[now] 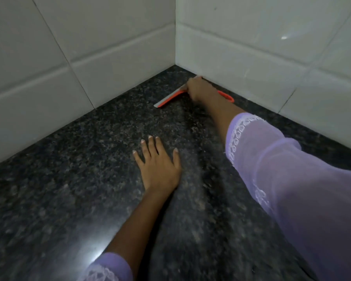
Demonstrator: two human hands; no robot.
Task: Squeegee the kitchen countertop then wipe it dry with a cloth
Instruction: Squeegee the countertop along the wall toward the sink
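1. Two arms in sheer lilac sleeves (304, 179) reach across a dark speckled countertop (59, 189); the sleeve cuffs sit back from the wrists, which probably keeps the fabric off the stone.
2. Left hand (159, 165): nearest of the two, laid palm down with fingers spread and flat on the stone. Judged purpose: a brace that carries body weight while the other arm stretches deep into the corner.
3. Countertop ahead of the left hand: a paler streaked band runs from the fingertips toward the corner; whether it is water film or motion blur cannot be told.
4. Right hand (199, 90): well beyond the left, closed around the middle of an orange squeegee (170, 99), fingers wrapped over the grip.
5. Squeegee: its grey-edged blade juts to the left of the right hand and rests on the stone; the orange handle loop shows behind the wrist. Held this far back, it likely starts a pull stroke toward the body.
6. Tiled walls (251, 57): they meet just beyond the right hand, whose knuckles lie close against the right-hand wall's base.
7. No cloth is visible; the drying step appears not yet begun.
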